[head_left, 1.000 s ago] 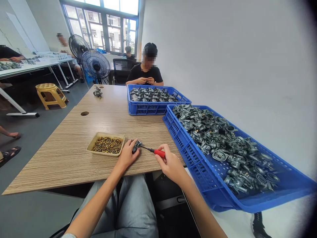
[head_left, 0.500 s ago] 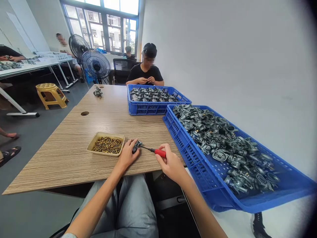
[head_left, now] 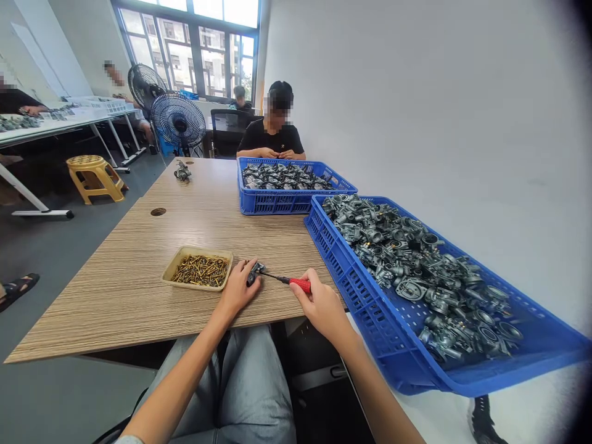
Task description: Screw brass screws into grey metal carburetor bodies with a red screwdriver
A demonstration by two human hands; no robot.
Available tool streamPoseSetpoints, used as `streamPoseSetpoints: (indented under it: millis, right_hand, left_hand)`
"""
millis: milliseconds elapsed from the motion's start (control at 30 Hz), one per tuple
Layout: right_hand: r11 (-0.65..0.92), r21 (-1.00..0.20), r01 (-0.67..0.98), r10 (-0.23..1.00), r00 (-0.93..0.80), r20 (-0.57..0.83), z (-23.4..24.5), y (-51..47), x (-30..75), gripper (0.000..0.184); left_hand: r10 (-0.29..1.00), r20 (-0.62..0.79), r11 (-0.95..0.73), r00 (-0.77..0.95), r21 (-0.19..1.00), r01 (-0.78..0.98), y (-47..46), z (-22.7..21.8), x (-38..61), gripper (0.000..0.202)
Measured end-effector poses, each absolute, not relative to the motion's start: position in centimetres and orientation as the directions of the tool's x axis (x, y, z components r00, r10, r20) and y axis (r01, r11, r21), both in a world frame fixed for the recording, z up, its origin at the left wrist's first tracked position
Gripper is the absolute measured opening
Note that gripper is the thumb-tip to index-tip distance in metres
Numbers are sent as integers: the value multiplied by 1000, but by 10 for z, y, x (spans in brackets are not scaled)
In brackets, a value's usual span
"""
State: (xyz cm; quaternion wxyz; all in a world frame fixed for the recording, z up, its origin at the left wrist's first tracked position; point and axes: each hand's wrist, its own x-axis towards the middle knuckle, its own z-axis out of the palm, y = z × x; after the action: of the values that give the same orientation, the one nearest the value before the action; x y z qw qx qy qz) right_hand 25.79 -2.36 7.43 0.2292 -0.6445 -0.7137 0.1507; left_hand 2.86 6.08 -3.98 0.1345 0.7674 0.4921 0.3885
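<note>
My left hand point(head_left: 239, 286) is closed round a small grey metal carburetor body point(head_left: 256, 271) and presses it to the wood-grain table point(head_left: 139, 296). Fingers hide much of the part. My right hand point(head_left: 318, 302) grips the red handle of a screwdriver point(head_left: 300, 284), whose shaft points left with its tip at the carburetor body. Just left of my left hand stands a cream plastic tub point(head_left: 167, 275) holding many small brass jets point(head_left: 200, 271).
A blue crate point(head_left: 370, 314) heaped with carburetor bodies stands at the right; another blue crate point(head_left: 259, 202) holds more behind it. One carburetor point(head_left: 182, 171) lies at the table's far left. A co-worker point(head_left: 271, 135) sits opposite. Fans point(head_left: 178, 120) and a yellow stool point(head_left: 95, 176) stand left.
My hands, the screwdriver and the carburetor body have barely moved. The co-worker's hands opposite have dropped slightly behind the far crate.
</note>
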Motion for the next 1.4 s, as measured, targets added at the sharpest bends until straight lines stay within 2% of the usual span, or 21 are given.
streamPoseSetpoints:
  millis: [167,333,400,600,967,1167,1400]
  right_hand:
    - [135,-552,823,988,-71,137,76,-23,258,25]
    - [135,-548,825,987,-63,147,75,-22,259,25]
    - [141,-549,824,985,-62,160,75,-22,260,26]
    - [152,-553,819,982,-60,181,80,-24,263,27]
    - [179,-584,792,968,-36,248,96,-36,265,31]
    - [154,-614,774,979,-33,203,89,-47,261,33]
    - [71,-744,664,986,68,154,67,-64,255,35]
  left_hand:
    - [869,445,-469,218,595,653,59,-36,30,58]
    - [850,455,-515,265,612,600,53,-33,27,87]
    - [844,455,-528,284,617,583,48,-34,23,91]
    - [881,394,-469,264,647,601,29,-35,18,90]
    - [868,415,-494,274,661,565,26,-37,15,78]
    - [900,371,-430,229,671,604,20,-38,14,80]
    - [901,380,-427,208,694,579,21,-42,15,82]
